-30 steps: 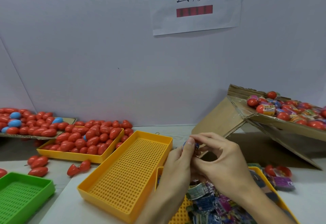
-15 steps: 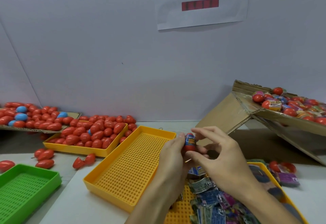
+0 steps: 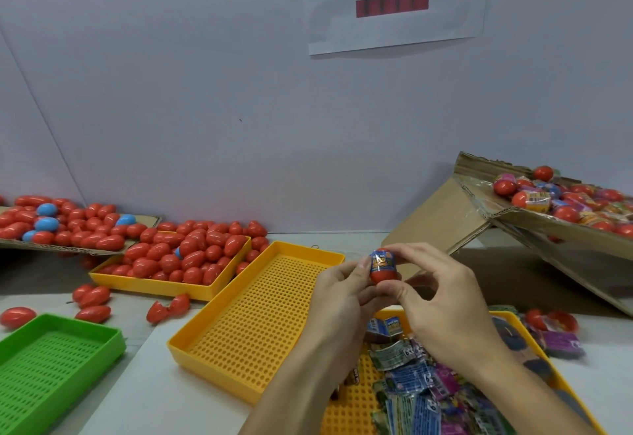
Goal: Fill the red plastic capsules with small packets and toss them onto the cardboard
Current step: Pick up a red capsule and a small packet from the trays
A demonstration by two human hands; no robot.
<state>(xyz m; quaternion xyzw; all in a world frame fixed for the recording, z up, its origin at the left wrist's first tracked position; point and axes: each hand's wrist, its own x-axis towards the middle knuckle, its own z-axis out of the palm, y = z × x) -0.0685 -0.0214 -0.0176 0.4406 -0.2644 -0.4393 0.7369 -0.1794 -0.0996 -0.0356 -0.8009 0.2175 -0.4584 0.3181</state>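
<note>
you're mid-fill: your left hand (image 3: pixel 342 292) and right hand (image 3: pixel 442 301) both pinch one red capsule (image 3: pixel 383 272) held up over the near edge of the empty yellow tray (image 3: pixel 260 325), a blue packet (image 3: pixel 380 260) sitting in its open top, so each grip is clenched on that capsule. next move, as i read it: press the packet fully in, close it if a cap goes on, then toss right and up onto the tilted cardboard (image 3: pixel 534 229), which already carries a pile of filled ones; aim past the lip so it doesn't roll back. counts: two hands, one capsule in hand, three yellow trays (one heaped with red capsules (image 3: pixel 191 256), one empty, one with loose packets (image 3: pixel 421 386)), one green tray (image 3: pixel 51 359), a handful of stray capsules on the table (image 3: pixel 144 400); heaps too many to count.
</note>
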